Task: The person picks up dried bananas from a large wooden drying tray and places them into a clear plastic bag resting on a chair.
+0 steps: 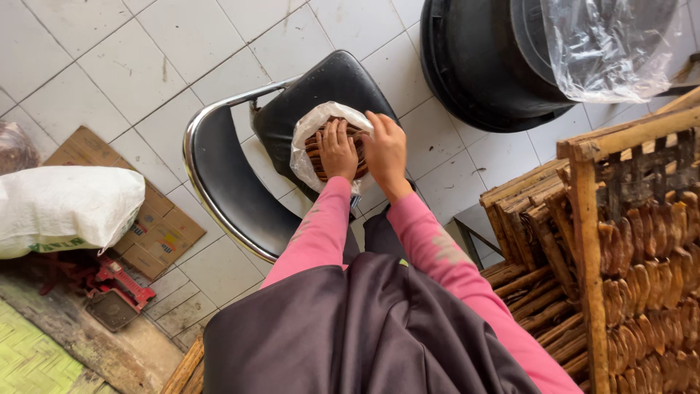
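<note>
A clear plastic bag (pixel 310 142) of brown, flat, ridged pieces (pixel 319 157) is set on the seat of a black chair (pixel 226 182) with a curved chrome frame. The left hand (pixel 337 149) is laid flat, fingers together, on the stacked pieces inside the bag's mouth. The right hand (pixel 386 152) is curled over the bag's right edge, gripping the plastic. Open white tiled floor (pixel 131 66) is seen beyond the chair. A wooden rack (pixel 587 241) is crowded close at the right, a white sack (pixel 65 208) at the left.
</note>
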